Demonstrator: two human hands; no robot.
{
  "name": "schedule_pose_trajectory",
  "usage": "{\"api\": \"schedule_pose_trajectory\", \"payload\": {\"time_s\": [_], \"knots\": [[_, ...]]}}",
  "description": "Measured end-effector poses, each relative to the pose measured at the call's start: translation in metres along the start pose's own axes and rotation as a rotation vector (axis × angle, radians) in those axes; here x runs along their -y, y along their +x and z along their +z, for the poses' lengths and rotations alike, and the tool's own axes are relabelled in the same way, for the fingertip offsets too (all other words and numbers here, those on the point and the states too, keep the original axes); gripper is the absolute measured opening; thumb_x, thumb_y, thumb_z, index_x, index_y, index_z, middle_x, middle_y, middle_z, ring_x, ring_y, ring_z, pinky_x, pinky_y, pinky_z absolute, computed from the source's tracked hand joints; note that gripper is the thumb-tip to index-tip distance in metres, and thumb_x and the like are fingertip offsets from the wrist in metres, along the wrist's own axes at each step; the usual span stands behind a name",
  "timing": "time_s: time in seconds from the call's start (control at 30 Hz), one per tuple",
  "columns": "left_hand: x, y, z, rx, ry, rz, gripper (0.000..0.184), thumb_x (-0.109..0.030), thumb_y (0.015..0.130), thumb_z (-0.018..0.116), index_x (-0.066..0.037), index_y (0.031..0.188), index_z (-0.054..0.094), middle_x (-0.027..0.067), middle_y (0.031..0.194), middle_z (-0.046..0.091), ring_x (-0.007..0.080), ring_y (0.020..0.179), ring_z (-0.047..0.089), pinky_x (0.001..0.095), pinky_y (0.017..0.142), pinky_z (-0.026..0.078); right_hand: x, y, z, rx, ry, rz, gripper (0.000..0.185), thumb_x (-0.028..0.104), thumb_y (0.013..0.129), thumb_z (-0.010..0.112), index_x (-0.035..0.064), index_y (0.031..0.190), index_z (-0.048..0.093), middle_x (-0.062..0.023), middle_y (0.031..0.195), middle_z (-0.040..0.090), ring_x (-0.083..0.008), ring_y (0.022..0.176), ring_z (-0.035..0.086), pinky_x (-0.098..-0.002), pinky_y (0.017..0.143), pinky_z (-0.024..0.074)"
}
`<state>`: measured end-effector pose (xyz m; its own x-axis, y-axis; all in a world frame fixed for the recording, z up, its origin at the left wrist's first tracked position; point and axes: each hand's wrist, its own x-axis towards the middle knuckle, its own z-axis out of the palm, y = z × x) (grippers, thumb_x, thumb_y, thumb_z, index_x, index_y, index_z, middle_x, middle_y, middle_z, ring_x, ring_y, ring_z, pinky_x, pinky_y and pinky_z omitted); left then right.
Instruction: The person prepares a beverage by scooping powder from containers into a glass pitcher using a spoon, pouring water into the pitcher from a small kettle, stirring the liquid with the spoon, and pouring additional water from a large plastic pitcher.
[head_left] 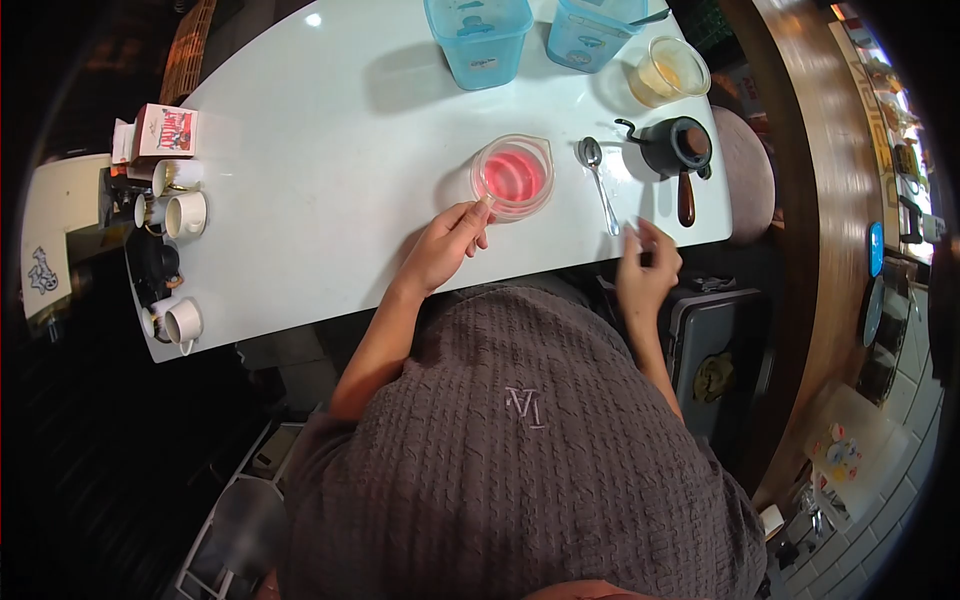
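Note:
A glass jug (541, 193) with a spout and pink liquid in it stands on the white table. My left hand (447, 244) is closed round its handle, thumb on top. To the right of the jug lies a metal spoon (603, 195), its bowl pointing away from me. My right hand (648, 268) hovers at the table's near edge, just beyond the end of the spoon's handle. Its fingers are bent and apart, with nothing visible between them. A dark gooseneck kettle (672, 146) with a wooden handle stands beyond this hand.
At the back are two blue plastic tubs (482, 58) (583, 42) and a glass bowl (648, 88) with yellowish contents. Several cups (186, 216) and a red-and-white box (166, 131) stand at the left end. The rounded table edge (330, 316) runs before me.

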<state>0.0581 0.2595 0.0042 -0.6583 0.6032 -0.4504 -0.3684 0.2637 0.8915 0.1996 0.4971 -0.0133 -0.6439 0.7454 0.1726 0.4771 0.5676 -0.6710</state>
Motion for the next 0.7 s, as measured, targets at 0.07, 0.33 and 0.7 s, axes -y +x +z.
{"api": "schedule_pose_trajectory", "payload": {"time_s": [0.07, 0.33, 0.7], "knots": [[-0.001, -0.002, 0.0, 0.016, 0.013, -0.018, 0.046, -0.043, 0.1, 0.039, -0.002, 0.102, 0.059, 0.0015, 0.079, 0.056, 0.0072, 0.067, 0.045, 0.0215, 0.062, 0.039, 0.005, 0.003, 0.012, 0.052, -0.102, -0.067, 0.022, 0.027, 0.078, 0.073, 0.012, 0.093, 0.068, -0.0017, 0.083, 0.061, -0.0224, 0.092, 0.054, -0.0369, 0.085, 0.0338], [-0.008, -0.007, -0.005, 0.026, 0.172, 0.058, 0.038, -0.04, 0.101, 0.039, -0.006, 0.101, 0.056, -0.0016, 0.089, 0.053, 0.0065, 0.069, 0.041, 0.0212, 0.065, 0.038, 0.022, 0.021, 0.006, 0.254, -0.434, -0.101, 0.021, 0.028, 0.083, 0.067, 0.0071, 0.085, 0.064, -0.0073, 0.082, 0.061, -0.0293, 0.082, 0.058, -0.0454, 0.072, 0.0404], [0.0, -0.006, -0.01, 0.001, 0.191, 0.111, 0.044, -0.041, 0.102, 0.038, -0.002, 0.102, 0.059, -0.0028, 0.075, 0.045, 0.0078, 0.07, 0.041, 0.026, 0.08, 0.043, 0.085, 0.039, -0.053, -0.052, 0.711, 0.006, 0.015, 0.011, 0.095, 0.056, -0.0024, 0.1, 0.062, -0.0001, 0.078, 0.057, -0.0039, 0.066, 0.048, -0.0181, 0.058, 0.0382]]}}
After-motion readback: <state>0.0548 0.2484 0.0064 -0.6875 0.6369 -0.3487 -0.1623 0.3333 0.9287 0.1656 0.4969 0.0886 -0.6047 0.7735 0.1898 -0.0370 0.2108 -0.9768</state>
